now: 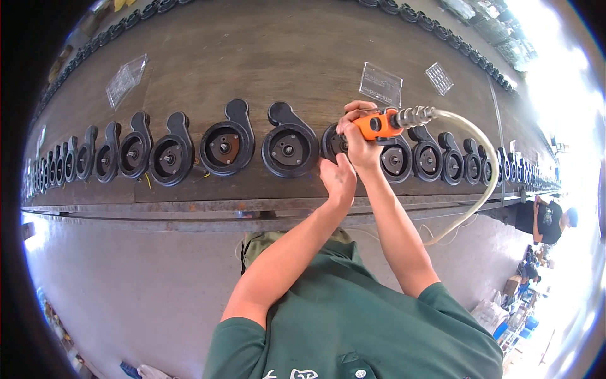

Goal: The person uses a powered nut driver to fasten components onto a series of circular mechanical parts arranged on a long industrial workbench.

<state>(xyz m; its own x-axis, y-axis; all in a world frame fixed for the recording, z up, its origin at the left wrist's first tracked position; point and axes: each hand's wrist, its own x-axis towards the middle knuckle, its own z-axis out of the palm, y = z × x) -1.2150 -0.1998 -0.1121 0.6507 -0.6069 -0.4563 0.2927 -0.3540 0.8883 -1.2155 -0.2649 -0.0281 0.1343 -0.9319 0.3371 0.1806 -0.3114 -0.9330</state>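
My right hand (361, 146) is wrapped round an orange pneumatic screwdriver (379, 125), held over one of the black round housings (327, 143). A metal fitting (413, 116) joins the tool to a clear air hose (485, 145), which curves down on the right. At that housing's near rim, my left hand (339, 180) is closed, with its fingertips partly hidden. The working end of the screwdriver and most of this housing are covered by my hands. Just to the left lies another housing (288, 150) with a small metal shaft at its centre and a rounded arm pointing away.
Similar housings (172, 158) stretch along the bench (208, 69) on both sides. Clear plastic trays (381, 83) lie beyond them, and another row of black parts (435, 28) lines the far edge. A metal rail (189, 207) borders the near side. Another person (548, 221) is at far right.
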